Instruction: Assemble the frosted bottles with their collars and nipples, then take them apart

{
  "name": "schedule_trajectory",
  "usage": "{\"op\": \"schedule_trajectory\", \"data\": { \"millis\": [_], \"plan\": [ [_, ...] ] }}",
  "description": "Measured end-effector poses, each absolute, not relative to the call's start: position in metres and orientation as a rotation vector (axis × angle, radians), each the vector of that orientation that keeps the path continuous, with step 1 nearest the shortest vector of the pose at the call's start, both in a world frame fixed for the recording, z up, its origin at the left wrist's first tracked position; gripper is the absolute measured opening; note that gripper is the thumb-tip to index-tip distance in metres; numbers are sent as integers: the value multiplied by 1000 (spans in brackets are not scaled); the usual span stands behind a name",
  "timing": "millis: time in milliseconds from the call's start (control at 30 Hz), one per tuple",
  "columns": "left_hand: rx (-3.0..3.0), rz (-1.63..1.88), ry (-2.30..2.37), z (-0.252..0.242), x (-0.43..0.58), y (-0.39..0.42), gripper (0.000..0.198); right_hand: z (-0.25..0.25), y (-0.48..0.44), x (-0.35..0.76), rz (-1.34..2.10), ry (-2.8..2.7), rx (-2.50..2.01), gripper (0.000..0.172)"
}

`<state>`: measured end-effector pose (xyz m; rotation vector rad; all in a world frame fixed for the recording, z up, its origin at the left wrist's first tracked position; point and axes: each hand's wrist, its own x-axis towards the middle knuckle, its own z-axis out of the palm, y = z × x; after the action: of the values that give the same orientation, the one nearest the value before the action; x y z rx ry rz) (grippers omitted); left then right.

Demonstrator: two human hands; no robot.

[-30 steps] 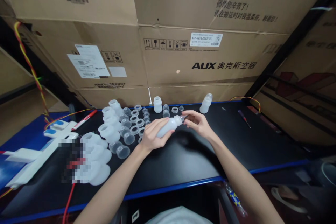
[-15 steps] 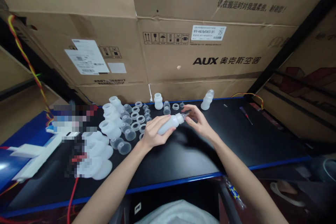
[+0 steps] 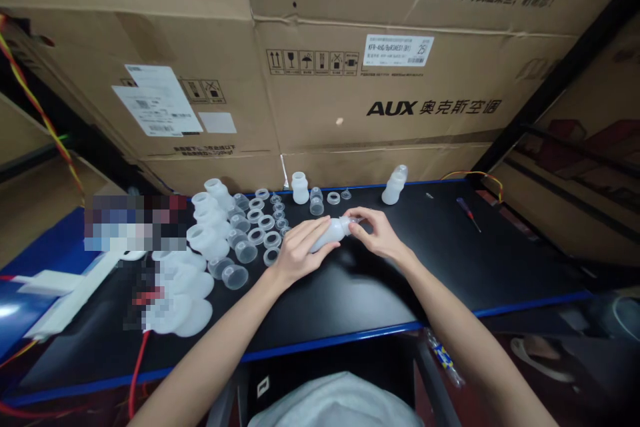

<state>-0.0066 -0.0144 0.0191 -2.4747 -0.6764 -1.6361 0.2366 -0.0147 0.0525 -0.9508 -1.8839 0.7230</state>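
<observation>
My left hand (image 3: 299, 252) is wrapped round the body of a white plastic bottle (image 3: 330, 233), held on its side just above the black table (image 3: 450, 260). My right hand (image 3: 376, 232) pinches the bottle's neck end with fingers closed on the small top piece there. Left of the hands lie several clear rings and caps (image 3: 257, 235) and white bottle bodies (image 3: 207, 240). An upright open bottle (image 3: 300, 187) and a capped bottle (image 3: 393, 185) stand at the table's back edge.
Large cardboard boxes (image 3: 380, 93) rise like a wall behind the table. A small screwdriver (image 3: 469, 213) lies at the right. White plastic parts (image 3: 60, 287) and red and yellow wires (image 3: 30, 97) sit at the left. A blue strip (image 3: 320, 347) marks the table's front edge.
Both hands with the bottle have dropped slightly toward the table. My right fingers have closed tighter on the bottle's neck end. The view has tilted a little.
</observation>
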Motion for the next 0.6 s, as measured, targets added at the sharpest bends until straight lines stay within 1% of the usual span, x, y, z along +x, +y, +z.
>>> {"op": "schedule_trajectory", "data": {
  "millis": [133, 233, 367, 433, 500, 600],
  "plan": [
    [-2455, -1570, -745, 16, -2, -15, 50, 40, -8, 232, 899, -1738, -1059, 48],
    [-2446, -1543, -836, 18, -1, -14, 50, 30, -2, 226, 1021, -1594, -1031, 54],
    [-2372, -1532, -1148, 24, -9, -4, 51, 17, 5, 215, 1037, -1522, -942, 66],
    [-2253, -1579, -1289, 27, -17, 4, 48, 12, 8, 210, 892, -1660, -1004, 64],
    [-2127, -1627, -1364, 28, -25, 12, 44, 8, 12, 205, 616, -1897, -1132, 61],
    [-2039, -1627, -1424, 28, -32, 18, 43, 5, 20, 197, 253, -2209, -1285, 63]
  ]
}}
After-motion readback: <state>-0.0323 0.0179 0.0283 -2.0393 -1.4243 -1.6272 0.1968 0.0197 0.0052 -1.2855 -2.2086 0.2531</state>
